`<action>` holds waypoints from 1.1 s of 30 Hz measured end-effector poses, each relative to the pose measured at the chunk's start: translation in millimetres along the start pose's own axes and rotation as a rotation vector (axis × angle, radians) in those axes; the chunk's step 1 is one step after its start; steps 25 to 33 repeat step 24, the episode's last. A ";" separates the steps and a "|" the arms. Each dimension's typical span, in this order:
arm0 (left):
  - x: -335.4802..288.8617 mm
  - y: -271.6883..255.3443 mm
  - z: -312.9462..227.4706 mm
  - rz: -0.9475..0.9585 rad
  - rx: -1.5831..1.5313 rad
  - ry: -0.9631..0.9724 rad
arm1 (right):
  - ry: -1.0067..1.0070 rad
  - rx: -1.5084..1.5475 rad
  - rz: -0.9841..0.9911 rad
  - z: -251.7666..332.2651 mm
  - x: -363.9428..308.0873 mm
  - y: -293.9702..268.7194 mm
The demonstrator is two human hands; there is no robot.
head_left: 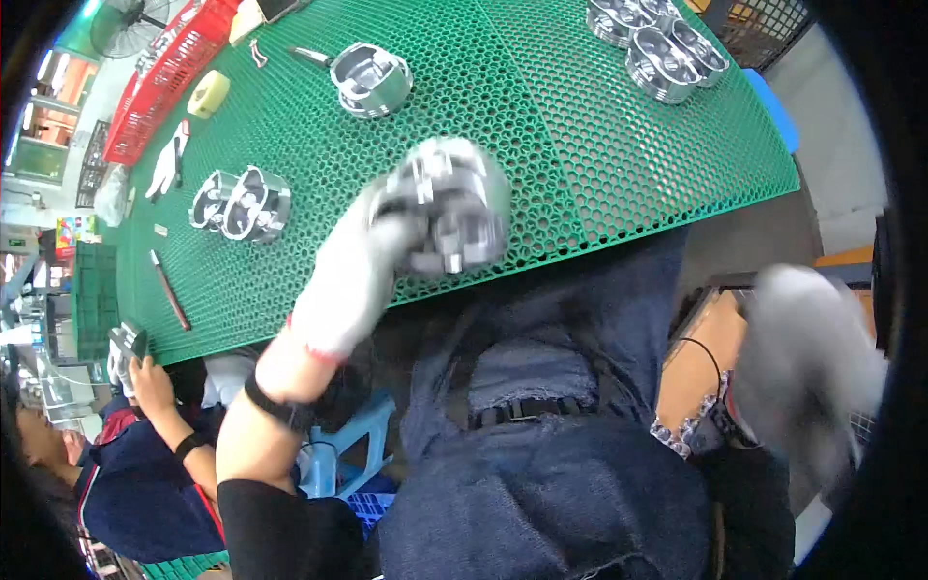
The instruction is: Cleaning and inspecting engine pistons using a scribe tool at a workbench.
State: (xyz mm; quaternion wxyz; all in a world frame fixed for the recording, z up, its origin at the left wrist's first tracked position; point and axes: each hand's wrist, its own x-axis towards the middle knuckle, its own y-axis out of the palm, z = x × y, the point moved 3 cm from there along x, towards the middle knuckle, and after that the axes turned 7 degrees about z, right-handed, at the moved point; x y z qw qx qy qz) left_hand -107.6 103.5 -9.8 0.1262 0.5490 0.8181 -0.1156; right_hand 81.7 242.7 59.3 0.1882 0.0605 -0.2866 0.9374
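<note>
My left hand [348, 266], in a white glove with a red cuff edge, is closed on a shiny metal piston [454, 193] above the front edge of the green mesh mat [464, 68]. Motion smears the piston; whether a second one is with it I cannot make out. My right hand [807, 348], in a greyish glove, is off the table at the far right, its fingers too blurred to read. A single piston [375, 82] stands on the mat beyond my left hand. Two pistons [253, 205] touch each other to the left, and several more [667, 63] cluster at the far right.
A red basket [174, 72], a yellow tape roll [208, 94], a white glove [166, 172] and a dark red rod [171, 293] lie on the left. A co-worker's hand [150, 385] holds a metal part there. Below my right hand is a brown surface [703, 353].
</note>
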 end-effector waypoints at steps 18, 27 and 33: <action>-92.8 59.9 35.4 0.528 0.658 0.096 | -0.321 -0.365 0.756 -39.7 -36.2 67.2; -106.5 53.4 47.6 0.458 0.612 0.031 | -0.274 -0.383 0.840 -33.1 -56.3 63.6; -106.5 53.4 47.6 0.458 0.612 0.031 | -0.274 -0.383 0.840 -33.1 -56.3 63.6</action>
